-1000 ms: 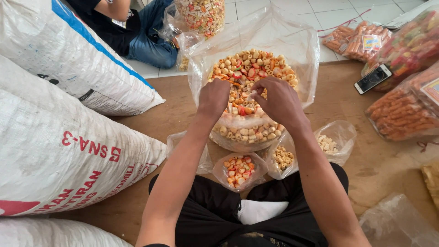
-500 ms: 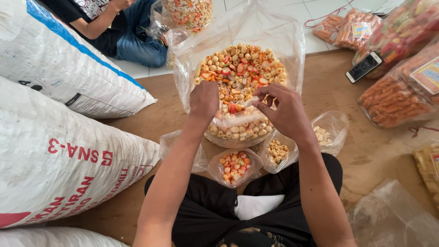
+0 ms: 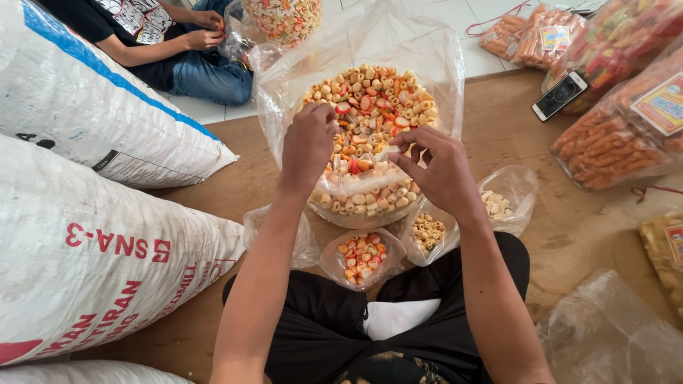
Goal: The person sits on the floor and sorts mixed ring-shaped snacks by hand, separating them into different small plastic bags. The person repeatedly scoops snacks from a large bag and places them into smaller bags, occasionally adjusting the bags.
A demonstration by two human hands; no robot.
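Head view: a person sits cross-legged on a brown floor (image 3: 213,206), both arms reaching forward.
Sacks: big white woven sacks (image 3: 92,256) lie along the person's left side, one with a blue stripe.
Big bag: a wide clear bag (image 3: 427,64) stands open straight ahead, full of mixed snacks (image 3: 377,107), pale rings with orange and red pieces.
Packs: sealed packs of orange snacks (image 3: 612,142) are stacked at the right edge, well apart from the hands.
Co-worker: another person (image 3: 163,43) sits at the top left, hands on a second bag of snacks.
Left hand (image 3: 309,146): curled into a loose fist over the near part of the snack pile; what its grip encloses cannot be told.
Right hand (image 3: 441,167): over the near rim of the big bag, thumb and fingertips pinched on a small pale piece (image 3: 388,151).
Small bags: open little bags lie between the big bag and the legs, one with mixed pieces (image 3: 361,256), one with pale rings (image 3: 427,231), one further right (image 3: 509,195).
Phone (image 3: 560,95): flat on the floor, beside the packs.
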